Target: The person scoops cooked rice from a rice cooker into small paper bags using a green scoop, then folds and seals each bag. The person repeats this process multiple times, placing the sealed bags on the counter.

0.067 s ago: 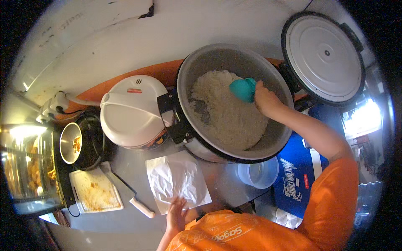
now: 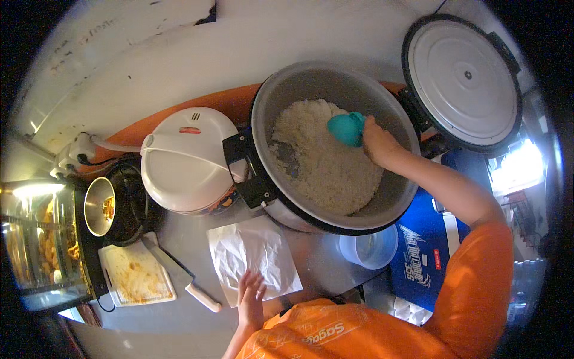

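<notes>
My right hand (image 2: 382, 145) grips a teal scoop (image 2: 345, 130) inside a large, uncovered rice cooker (image 2: 335, 75). Cooked white rice (image 2: 335, 173) lies in the pot, with a patch of bare bottom showing at its left. The scoop hangs over the rice; whether it touches the grains I cannot tell. My left hand (image 2: 251, 297) rests at the near edge of a sheet of creased white paper (image 2: 254, 251), its fingers extended and holding nothing.
Left of the pot stands a smaller white rice cooker (image 2: 188, 161). A stained cutting board (image 2: 134, 275), a knife (image 2: 200, 293) and a metal bowl (image 2: 98, 206) lie farther left, beside a lit display case (image 2: 45, 245). A clear tub (image 2: 371, 248) and blue cooler (image 2: 415, 257) are at right.
My left hand has shifted slightly up onto the paper, with its fingers reaching farther over it. The right hand and scoop stay almost in place.
</notes>
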{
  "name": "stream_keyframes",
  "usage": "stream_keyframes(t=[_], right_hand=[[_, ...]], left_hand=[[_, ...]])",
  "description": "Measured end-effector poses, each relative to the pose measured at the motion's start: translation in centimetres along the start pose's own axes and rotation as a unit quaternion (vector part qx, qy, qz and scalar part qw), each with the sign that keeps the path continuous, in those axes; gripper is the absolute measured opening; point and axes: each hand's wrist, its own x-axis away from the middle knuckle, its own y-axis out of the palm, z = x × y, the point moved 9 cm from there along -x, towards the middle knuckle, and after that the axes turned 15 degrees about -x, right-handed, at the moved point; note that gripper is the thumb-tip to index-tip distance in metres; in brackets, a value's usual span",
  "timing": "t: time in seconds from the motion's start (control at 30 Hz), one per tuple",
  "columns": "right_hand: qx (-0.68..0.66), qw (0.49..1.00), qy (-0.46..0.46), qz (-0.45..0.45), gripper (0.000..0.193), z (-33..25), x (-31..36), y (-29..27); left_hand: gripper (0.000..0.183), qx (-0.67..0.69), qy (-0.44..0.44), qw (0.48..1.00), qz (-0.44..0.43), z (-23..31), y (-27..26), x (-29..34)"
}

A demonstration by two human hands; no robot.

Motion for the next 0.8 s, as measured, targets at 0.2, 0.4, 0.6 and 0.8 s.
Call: stream_keyframes(t=[0.2, 0.4, 0.6, 0.8], right_hand=[[0.055, 0.97, -0.044, -0.235, 0.018, 1.7, -2.5, 8.4], [-0.254, 0.896, 0.165, -0.325, 0.02, 1.5, -0.2, 10.3], [-0.081, 0.945, -0.317, -0.016, 0.03, -8.1, 0.5, 1.9], [-0.175, 0.934, 0.074, -0.302, 0.028, -2.0, -3.4, 11.7]], left_hand=[[0.082, -0.296, 0.393, 0.859, -0.14, 12.1, 12.4, -0.8], [0.075, -0.42, 0.457, 0.783, -0.042, 13.3, 13.8, -0.8], [0.047, -0.382, 0.459, 0.801, 0.034, 13.7, 11.9, -1.9], [0.034, -0.355, 0.465, 0.805, 0.096, 13.9, 11.5, -2.4]])
